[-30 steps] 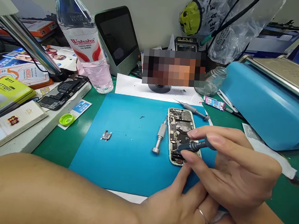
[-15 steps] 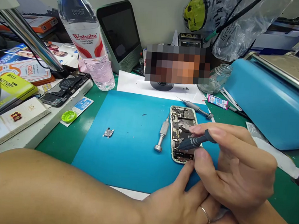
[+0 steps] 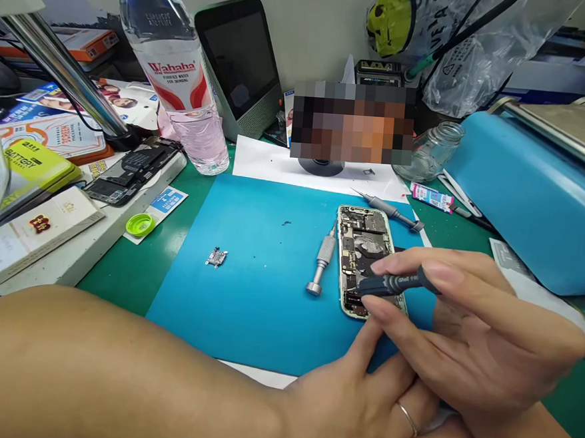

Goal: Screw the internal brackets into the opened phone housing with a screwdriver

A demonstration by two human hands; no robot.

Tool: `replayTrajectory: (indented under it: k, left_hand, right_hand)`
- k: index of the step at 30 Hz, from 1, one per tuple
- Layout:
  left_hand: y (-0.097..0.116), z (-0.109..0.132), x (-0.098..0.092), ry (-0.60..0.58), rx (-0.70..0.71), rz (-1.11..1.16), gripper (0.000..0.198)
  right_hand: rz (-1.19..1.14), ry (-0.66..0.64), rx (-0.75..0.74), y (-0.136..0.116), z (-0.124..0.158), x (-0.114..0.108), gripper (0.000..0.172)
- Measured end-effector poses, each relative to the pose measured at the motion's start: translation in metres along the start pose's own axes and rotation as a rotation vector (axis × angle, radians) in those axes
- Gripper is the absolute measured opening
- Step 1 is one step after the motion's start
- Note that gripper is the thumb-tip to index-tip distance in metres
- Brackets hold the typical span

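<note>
An opened smartphone [image 3: 368,241] lies with its inner parts bared on a blue mat [image 3: 246,309]. My right hand [image 3: 485,332] pinches a dark screwdriver [image 3: 393,284] marked "iShell", with its tip over the phone's lower left part. Below it, my left hand [image 3: 360,404], wearing a ring, rests at the phone's bottom edge with one fingertip against it. Its other fingertips are hidden behind my right hand. Left of the phone lies a grey screwdriver [image 3: 322,258], and a second grey screwdriver [image 3: 393,211] lies above. A small metal part [image 3: 216,258] sits farther left.
A water bottle [image 3: 185,98] and a screen device [image 3: 243,62] stand at the back. Another opened phone [image 3: 133,171] rests on a white box at left, by a green cap [image 3: 140,224]. At right are a blue machine [image 3: 524,202] and a glass jar [image 3: 435,149].
The view has shifted a little. My right hand's knuckles have swung to the right, and the screwdriver has turned so its lettering shows. My left hand stays at the phone's edge.
</note>
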State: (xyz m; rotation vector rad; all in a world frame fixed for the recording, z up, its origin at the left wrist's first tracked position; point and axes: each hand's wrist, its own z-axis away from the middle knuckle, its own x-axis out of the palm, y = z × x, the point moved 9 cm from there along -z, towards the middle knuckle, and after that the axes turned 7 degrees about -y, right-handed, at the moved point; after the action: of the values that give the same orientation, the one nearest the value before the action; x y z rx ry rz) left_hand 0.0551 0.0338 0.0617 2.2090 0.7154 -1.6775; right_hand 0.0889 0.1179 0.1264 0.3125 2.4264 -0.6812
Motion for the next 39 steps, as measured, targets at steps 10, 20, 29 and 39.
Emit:
replayTrajectory:
  k: [10, 20, 29, 39]
  left_hand:
    - [0.0, 0.0, 0.001, -0.019, 0.008, -0.002, 0.039]
    - [0.002, -0.009, 0.002, -0.004, 0.027, -0.097, 0.039]
    - [0.004, -0.009, 0.004, 0.1, -0.044, -0.112, 0.032]
    - [0.004, -0.011, 0.008, 0.046, -0.032, -0.077, 0.034]
  right_hand:
    - [-0.107, -0.031, 0.038, 0.003, -0.001, 0.008, 0.078]
    - [-0.207, -0.074, 0.06, 0.007, -0.002, 0.01, 0.069]
    - [-0.103, -0.056, -0.002, 0.002, -0.001, 0.006, 0.074]
    - [-0.142, -0.069, 0.033, 0.004, 0.0, 0.006, 0.075]
